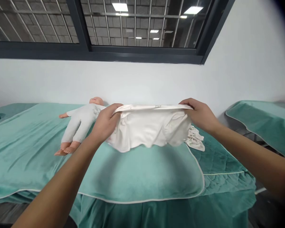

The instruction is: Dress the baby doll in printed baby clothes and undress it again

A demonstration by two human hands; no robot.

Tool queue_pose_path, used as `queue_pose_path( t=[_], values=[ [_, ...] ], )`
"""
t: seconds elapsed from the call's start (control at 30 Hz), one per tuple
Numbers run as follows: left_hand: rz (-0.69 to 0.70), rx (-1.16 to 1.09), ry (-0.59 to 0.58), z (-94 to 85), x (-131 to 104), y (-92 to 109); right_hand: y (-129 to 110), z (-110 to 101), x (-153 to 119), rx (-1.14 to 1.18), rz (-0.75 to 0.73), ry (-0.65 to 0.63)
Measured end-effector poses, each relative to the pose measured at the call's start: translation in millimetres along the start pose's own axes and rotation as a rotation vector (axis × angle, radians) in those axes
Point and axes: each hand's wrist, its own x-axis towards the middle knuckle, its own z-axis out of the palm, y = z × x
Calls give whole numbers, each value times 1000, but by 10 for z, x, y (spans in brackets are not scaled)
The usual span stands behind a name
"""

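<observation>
Green bed; left hand, right hand level, pinching cloth.

head | left hand — grips white cloth at its 10 o'clock corner | right hand — grips its 2 o'clock corner | cloth stretched between, hanging over teal cover | doll in pale suit, lying at 9 o'clock | rumpled printed cloth at 4 o'clock | barred window at 12 o'clock
</observation>
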Motion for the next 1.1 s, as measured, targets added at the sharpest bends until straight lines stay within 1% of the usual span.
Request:
queue_pose_path(
  t=[0.1,0.13,0.2,0.27,0.37,0.43,0.5,0.53,0.6,0.63,0.7,0.77,0.8,0.83,0.9,0.93,1.0,1.1],
  values=[
    [-64,-18,102,-9,-17,-15,96,-59,-21,6,56,-2],
    [-87,-22,115,-15,-23,-21,120,-79,-26,6,65,-22],
    [-144,-22,85,-40,-41,-41,164,-125,-30,10,80,-82],
    [-217,-36,-4,-81,-60,-76,212,-172,-25,26,98,-156],
    [-340,-103,-202,-142,-56,-181,311,-198,23,37,120,-310],
    [-407,-100,-345,-147,-3,-307,398,-143,93,-1,121,-434],
    [-437,-10,-453,-93,92,-482,491,-6,190,-80,115,-531],
    [-438,64,-479,-38,147,-581,532,94,240,-136,111,-551],
    [-427,242,-460,131,243,-777,585,349,308,-261,104,-522],
    [-439,352,-414,245,267,-863,590,501,313,-328,101,-469],
    [-455,556,-279,515,238,-991,551,844,235,-394,105,-366],
    [-334,696,-172,814,102,-1046,458,1213,40,-419,53,-287],
    [-262,677,-166,963,8,-1050,404,1397,-86,-414,2,-283],
    [-183,603,-191,1104,-91,-1044,353,1571,-216,-400,-52,-297],
    [-104,526,-252,1350,-265,-1016,287,1871,-439,-365,-127,-332],
    [-85,497,-268,1450,-324,-1005,281,1989,-512,-355,-127,-330],
    [-83,467,-280,1606,-372,-1005,322,2149,-561,-354,-62,-297],
    [-121,456,-270,1753,-303,-1070,453,2241,-460,-388,89,-233]
  ],
)
